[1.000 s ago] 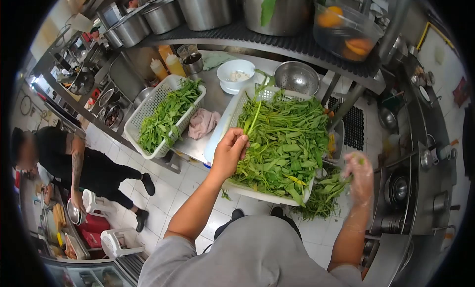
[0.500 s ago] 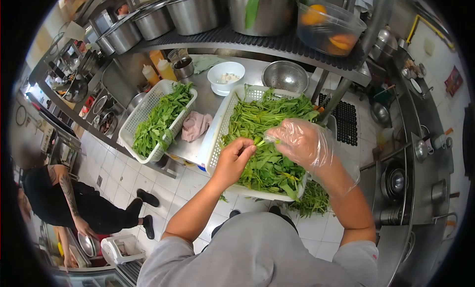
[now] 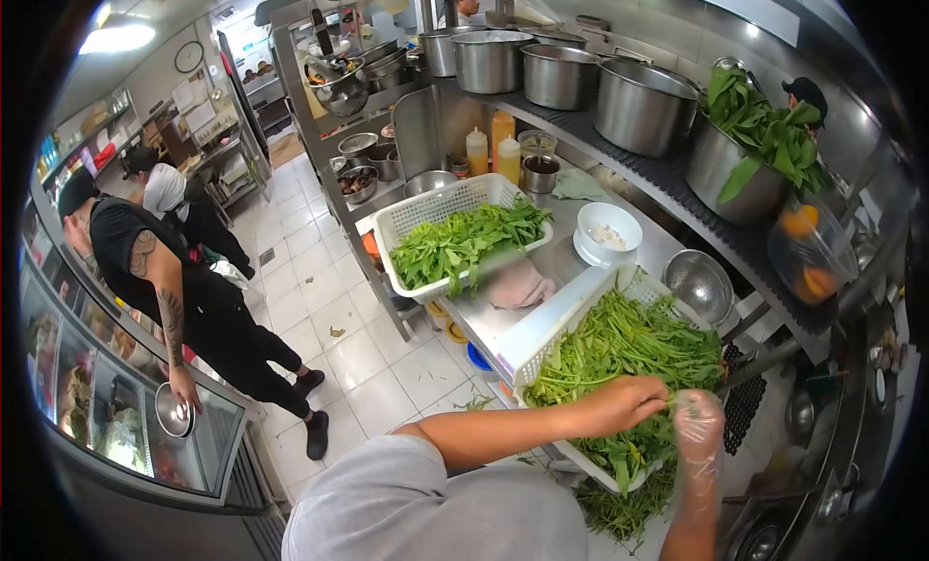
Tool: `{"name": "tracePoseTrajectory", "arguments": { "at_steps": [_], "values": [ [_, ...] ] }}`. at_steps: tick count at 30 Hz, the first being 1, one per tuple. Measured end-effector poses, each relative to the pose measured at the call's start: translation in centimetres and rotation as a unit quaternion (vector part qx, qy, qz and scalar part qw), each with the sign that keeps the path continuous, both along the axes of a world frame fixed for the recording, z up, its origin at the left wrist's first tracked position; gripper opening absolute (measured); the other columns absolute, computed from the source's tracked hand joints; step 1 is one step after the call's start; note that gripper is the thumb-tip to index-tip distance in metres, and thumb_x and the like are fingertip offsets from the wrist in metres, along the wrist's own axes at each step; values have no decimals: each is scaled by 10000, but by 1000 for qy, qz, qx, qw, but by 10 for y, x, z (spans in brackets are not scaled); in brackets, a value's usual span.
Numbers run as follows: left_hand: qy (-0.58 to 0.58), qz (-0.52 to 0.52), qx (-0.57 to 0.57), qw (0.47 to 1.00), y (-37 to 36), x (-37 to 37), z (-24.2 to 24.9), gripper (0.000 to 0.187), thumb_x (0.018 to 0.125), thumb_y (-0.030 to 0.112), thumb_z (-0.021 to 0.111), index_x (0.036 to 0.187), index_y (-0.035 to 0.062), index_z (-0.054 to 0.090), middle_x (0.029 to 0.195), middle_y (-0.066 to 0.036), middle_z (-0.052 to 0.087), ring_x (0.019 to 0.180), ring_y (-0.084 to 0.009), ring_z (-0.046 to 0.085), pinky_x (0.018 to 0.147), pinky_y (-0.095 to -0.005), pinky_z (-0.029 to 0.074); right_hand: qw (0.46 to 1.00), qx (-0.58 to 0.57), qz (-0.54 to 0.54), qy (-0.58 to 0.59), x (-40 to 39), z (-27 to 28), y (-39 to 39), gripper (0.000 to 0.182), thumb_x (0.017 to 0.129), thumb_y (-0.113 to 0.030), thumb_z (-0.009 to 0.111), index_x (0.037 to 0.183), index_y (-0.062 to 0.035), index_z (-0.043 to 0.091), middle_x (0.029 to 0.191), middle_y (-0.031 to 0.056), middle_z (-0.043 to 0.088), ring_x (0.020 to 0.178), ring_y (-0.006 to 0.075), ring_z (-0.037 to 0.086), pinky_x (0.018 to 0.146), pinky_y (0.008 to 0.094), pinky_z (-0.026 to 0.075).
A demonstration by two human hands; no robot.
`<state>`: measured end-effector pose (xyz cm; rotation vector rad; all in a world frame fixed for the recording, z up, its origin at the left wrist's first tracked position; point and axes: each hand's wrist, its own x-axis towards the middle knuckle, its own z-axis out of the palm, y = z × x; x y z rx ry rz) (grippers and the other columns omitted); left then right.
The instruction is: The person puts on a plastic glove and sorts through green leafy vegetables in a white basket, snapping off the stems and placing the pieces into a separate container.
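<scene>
Over the large white basket (image 3: 542, 353) of leafy greens (image 3: 629, 343), my left hand (image 3: 624, 406) is closed, pinching a short green stem (image 3: 672, 399). My right hand (image 3: 699, 428), in a clear plastic glove, is closed at the stem's other end; its fingertips are partly hidden. Both hands are close together above the near right part of the heap. More greens (image 3: 624, 513) lie below the basket's near side. A second white basket (image 3: 387, 222) with leafy greens (image 3: 469, 240) stands further left, and a pinkish cloth (image 3: 521, 285) lies between the baskets.
A white bowl (image 3: 610, 227) with pale pieces and a metal colander (image 3: 699, 285) sit behind the big basket. Steel pots (image 3: 644, 111) line the overhead shelf, beside a clear tub (image 3: 811, 251) with orange items. A person in black (image 3: 208, 295) stands left, holding metal bowls (image 3: 174, 411).
My view has swung left and up, so the baskets appear further right. Both hands stay together at the stem. The person in black now shows upright, with another person behind.
</scene>
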<state>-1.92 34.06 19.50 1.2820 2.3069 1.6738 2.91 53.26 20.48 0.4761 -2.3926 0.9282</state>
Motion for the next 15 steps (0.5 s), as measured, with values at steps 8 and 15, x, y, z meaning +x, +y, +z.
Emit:
{"name": "tracePoseTrajectory", "arguments": {
  "at_steps": [8, 15],
  "values": [
    [-5, -20, 66, 998, 30, 13, 11, 148, 919, 164, 560, 975, 29, 541, 908, -125, 580, 842, -311, 585, 719, -391, 465, 953, -194, -101, 209, 57, 12, 87, 519, 854, -377, 631, 1223, -24, 538, 840, 12, 451, 795, 98, 455, 730, 257, 398],
    [-104, -104, 123, 981, 106, 24, 18, 144, 923, 152, 537, 996, 28, 526, 912, -127, 571, 828, -322, 565, 717, -406, 441, 931, 16, -335, 143, 146, 33, 165, 799, 914, -629, 312, 1320, 48, 429, 1205, 204, 521, 1029, 293, 521, 868, 377, 419]
  ]
}}
